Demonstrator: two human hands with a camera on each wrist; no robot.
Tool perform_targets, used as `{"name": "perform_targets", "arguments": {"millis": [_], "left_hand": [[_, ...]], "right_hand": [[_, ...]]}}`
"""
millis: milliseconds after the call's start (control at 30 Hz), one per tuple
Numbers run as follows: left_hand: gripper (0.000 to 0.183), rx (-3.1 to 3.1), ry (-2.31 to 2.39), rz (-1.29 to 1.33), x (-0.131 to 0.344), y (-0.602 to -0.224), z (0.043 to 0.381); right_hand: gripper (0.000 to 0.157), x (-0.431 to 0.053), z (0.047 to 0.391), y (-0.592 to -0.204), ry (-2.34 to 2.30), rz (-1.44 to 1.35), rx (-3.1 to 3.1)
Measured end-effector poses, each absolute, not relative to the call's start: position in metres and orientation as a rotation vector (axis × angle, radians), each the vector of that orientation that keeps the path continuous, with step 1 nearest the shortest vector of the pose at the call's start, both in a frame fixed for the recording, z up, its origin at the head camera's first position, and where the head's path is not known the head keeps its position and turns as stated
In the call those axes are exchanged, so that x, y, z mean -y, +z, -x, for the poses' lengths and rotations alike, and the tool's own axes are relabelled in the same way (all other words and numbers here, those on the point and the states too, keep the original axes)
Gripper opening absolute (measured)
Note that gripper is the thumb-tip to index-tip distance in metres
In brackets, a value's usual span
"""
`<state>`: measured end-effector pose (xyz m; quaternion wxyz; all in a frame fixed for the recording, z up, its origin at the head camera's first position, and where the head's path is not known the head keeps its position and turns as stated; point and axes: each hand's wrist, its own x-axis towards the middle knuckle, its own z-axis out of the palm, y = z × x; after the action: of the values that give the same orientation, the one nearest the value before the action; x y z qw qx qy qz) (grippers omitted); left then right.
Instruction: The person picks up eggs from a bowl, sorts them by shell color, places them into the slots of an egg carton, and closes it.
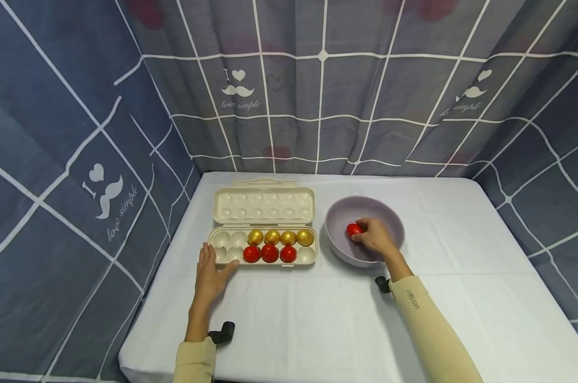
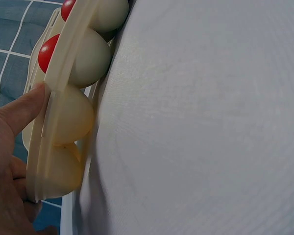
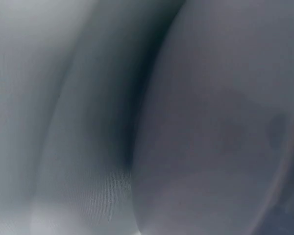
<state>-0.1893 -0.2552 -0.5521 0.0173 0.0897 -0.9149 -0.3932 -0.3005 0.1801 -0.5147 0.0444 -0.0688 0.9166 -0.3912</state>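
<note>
A cream egg carton point(image 1: 215, 260) lies with its lid laid back on the table. Several gold eggs point(image 1: 272, 237) fill the right part of its back row. Three red eggs point(image 1: 269, 253) sit in the front row, with bare cups to their left and one to their right. At the carton's front left corner, my left hand point(image 1: 210, 279) holds the edge, thumb point(image 2: 27, 107) on the front rim and fingers by the end. Inside a mauve bowl point(image 1: 336, 244), my right hand point(image 1: 377, 236) pinches a red egg point(image 1: 353, 230). The right wrist view shows only the blurred bowl point(image 3: 210, 147).
A white cloth point(image 1: 327, 324) covers the table, on which the bowl stands just right of the carton. Grey-blue checked curtains point(image 1: 293, 96) hang behind and at both sides. The carton's lid point(image 1: 265, 205) reaches toward the back edge.
</note>
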Motion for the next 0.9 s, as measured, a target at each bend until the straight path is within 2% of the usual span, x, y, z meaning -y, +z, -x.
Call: {"name": "perform_targets", "arguments": {"millis": [400,633,900], "left_hand": [[0.102,2.83,-1.228,-0.288,0.255,-0.554,0.19],[0.102,2.809,-1.235,-0.28,0.253,-0.554,0.19],[0.101,2.824,-1.242,-0.275,0.254,-0.551,0.189]], "right_hand": [[0.05,-0.18,0.3,-0.518,-1.237,0.191,-2.805],[0.042,-0.178,0.295,-0.516,-1.409,0.122,-2.843],[0.045,-0.172,0.29,-0.51,-1.608,0.09,-2.846]]}}
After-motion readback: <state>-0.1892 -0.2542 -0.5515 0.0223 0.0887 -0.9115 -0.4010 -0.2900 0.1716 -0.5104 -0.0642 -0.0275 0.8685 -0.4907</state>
